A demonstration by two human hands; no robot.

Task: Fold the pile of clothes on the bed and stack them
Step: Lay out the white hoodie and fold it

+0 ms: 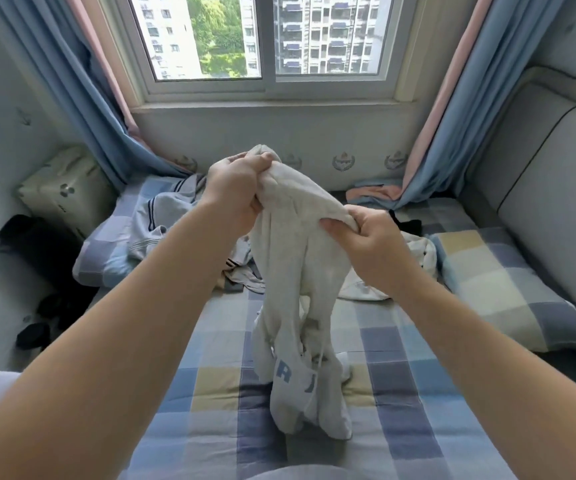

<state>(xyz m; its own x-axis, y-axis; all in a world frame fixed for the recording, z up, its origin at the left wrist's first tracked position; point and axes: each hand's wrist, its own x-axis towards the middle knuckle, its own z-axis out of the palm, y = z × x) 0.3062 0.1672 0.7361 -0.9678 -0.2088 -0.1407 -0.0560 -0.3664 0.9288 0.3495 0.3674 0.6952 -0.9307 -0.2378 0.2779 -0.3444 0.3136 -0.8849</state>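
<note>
Length runs nearly top to bottom of the frame: the pale grey garment (297, 265) with blue lettering hangs from centre frame down to the checked bed (400, 393), its lower end crumpled on the sheet. The left hand (236, 188) grips the bunched top end, fingers curled tight round the cloth, and sits higher in the frame. The right hand (366, 244) pinches an edge lower and to the right, thumb over the fabric, so the held edge slopes down toward the right. To my eye the piece is not yet spread, and laying it flat calls for the hands to part along that edge. The pile of clothes (162, 220) lies behind, left of centre, with a white garment (418, 258) just right of the right hand, both unfolded.
</note>
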